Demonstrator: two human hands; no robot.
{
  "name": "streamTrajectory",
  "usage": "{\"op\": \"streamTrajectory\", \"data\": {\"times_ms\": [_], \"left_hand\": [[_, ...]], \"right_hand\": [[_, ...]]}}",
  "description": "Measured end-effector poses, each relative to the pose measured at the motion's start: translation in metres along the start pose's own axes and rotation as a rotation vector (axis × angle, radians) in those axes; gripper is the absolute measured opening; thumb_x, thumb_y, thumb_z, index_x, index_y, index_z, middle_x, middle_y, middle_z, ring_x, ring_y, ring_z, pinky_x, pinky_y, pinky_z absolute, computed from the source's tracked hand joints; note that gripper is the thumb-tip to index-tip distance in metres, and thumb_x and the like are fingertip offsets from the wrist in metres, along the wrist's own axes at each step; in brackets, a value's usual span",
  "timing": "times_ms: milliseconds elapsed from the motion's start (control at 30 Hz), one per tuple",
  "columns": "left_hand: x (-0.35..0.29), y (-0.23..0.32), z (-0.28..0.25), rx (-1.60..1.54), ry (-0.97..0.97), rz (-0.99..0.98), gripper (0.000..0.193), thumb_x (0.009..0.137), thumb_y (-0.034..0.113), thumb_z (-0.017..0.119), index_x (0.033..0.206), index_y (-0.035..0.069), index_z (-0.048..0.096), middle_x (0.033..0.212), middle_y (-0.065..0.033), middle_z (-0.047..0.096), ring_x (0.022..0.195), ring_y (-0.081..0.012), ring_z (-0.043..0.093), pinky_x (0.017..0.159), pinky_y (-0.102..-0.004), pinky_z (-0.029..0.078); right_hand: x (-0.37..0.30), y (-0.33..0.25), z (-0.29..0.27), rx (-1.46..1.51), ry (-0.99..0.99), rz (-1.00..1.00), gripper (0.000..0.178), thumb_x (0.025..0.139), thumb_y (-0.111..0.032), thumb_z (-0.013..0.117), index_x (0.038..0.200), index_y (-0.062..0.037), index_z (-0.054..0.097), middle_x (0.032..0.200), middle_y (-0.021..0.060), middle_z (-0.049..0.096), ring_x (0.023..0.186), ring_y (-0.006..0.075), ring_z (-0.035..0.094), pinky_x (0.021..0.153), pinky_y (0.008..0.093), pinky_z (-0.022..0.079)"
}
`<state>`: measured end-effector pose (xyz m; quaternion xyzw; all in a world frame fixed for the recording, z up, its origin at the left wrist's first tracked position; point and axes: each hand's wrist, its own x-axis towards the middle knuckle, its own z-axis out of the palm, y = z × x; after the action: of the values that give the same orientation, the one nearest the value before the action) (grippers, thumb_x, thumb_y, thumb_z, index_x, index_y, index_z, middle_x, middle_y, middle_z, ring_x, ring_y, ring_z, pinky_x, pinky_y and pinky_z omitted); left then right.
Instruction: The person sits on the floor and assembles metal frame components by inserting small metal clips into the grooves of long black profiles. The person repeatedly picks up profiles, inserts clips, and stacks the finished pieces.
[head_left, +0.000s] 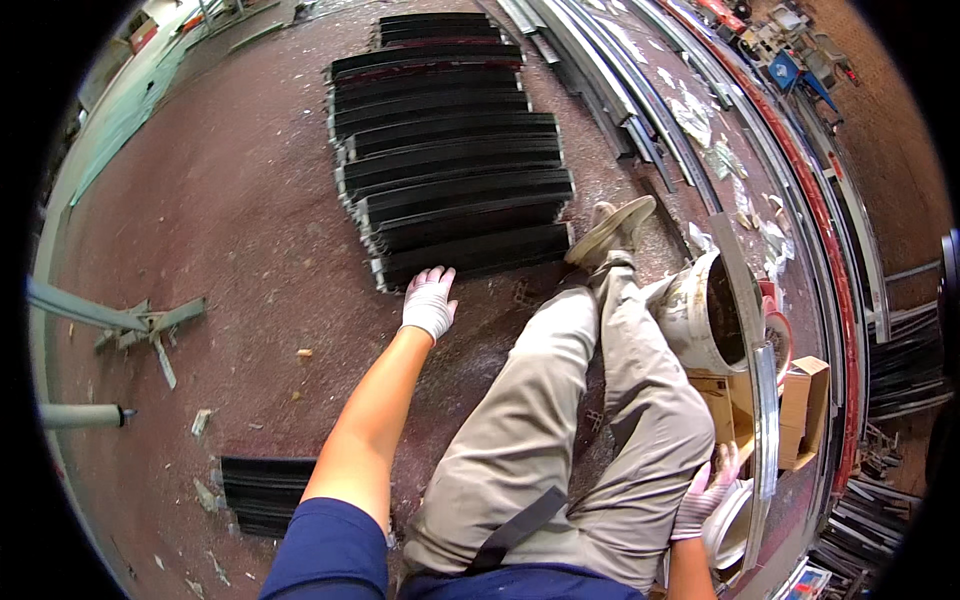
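My left hand (430, 303), in a white glove, reaches forward with its fingers stretched out. Its fingertips meet the near edge of the closest black profile strip (480, 255), toward that strip's left end. Several such black strips lie side by side in a long row on the floor, with pale ragged ends on the left. Low on the right, my gloved right hand (706, 495) rests by my thigh with fingers apart. Beside it are a white bucket (732, 525) and an upright metal bar (765, 420). Neither hand visibly grips anything.
A short stack of black strips (265, 495) lies at the lower left, near a metal stand's foot (150, 322). On the right are a dirty white bucket (690, 315), cardboard boxes (803, 412) and long metal profiles (590, 60). Scraps litter the reddish floor (240, 230).
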<state>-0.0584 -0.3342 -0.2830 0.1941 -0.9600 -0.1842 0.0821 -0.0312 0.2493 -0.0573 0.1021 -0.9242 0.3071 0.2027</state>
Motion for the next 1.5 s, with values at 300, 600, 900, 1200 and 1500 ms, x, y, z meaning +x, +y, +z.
{"op": "streamTrajectory", "data": {"times_ms": [300, 600, 900, 1200, 1500], "left_hand": [[0.075, 0.017, 0.024, 0.090, -0.289, -0.298, 0.032, 0.089, 0.016, 0.076, 0.120, 0.016, 0.071, 0.129, -0.0131, 0.067, 0.128, -0.0351, 0.060, 0.109, -0.0485, 0.050], [-0.053, -0.102, -0.059, -0.118, 0.017, -0.263, 0.034, 0.070, 0.013, 0.089, 0.097, 0.013, 0.068, 0.097, -0.0129, 0.071, 0.096, -0.0372, 0.069, 0.084, -0.0477, 0.056], [-0.141, -0.076, -0.238, -0.991, 0.357, -0.313, 0.031, 0.086, -0.003, 0.083, 0.111, 0.008, 0.068, 0.093, 0.0048, 0.069, 0.080, -0.0070, 0.062, 0.075, -0.0268, 0.056], [-0.151, -0.061, -0.273, -1.118, 0.603, -0.207, 0.037, 0.087, -0.001, 0.078, 0.122, 0.005, 0.068, 0.110, -0.0017, 0.072, 0.098, -0.0138, 0.067, 0.092, -0.0317, 0.057], [-0.140, 0.059, -0.323, -0.693, 0.373, -0.150, 0.030, 0.088, 0.009, 0.082, 0.112, 0.003, 0.065, 0.095, 0.0004, 0.064, 0.085, -0.0135, 0.059, 0.077, -0.0323, 0.051]], "right_hand": [[0.002, -0.008, -0.002, 0.007, -0.011, 0.081, 0.040, 0.106, -0.011, 0.053, 0.144, 0.0019, 0.055, 0.159, 0.0215, 0.046, 0.146, 0.0363, 0.046, 0.124, 0.0484, 0.037], [0.001, 0.000, 0.006, 0.095, 0.048, 0.052, 0.043, 0.104, -0.010, 0.054, 0.145, 0.0039, 0.054, 0.159, 0.0228, 0.046, 0.146, 0.0368, 0.046, 0.125, 0.0484, 0.035], [0.004, 0.016, 0.008, 0.174, 0.107, 0.155, 0.053, 0.104, -0.002, 0.055, 0.156, 0.0036, 0.044, 0.159, 0.0167, 0.048, 0.141, 0.0288, 0.055, 0.122, 0.0418, 0.040], [-0.013, 0.014, 0.001, 0.185, 0.135, 0.171, 0.050, 0.106, -0.006, 0.056, 0.155, 0.0011, 0.046, 0.159, 0.0163, 0.046, 0.144, 0.0285, 0.051, 0.123, 0.0426, 0.040], [-0.047, 0.094, -0.008, -0.164, -0.006, 0.039, 0.044, 0.089, -0.011, 0.075, 0.131, -0.0027, 0.067, 0.133, 0.0182, 0.066, 0.127, 0.0368, 0.060, 0.115, 0.0460, 0.045]]}}
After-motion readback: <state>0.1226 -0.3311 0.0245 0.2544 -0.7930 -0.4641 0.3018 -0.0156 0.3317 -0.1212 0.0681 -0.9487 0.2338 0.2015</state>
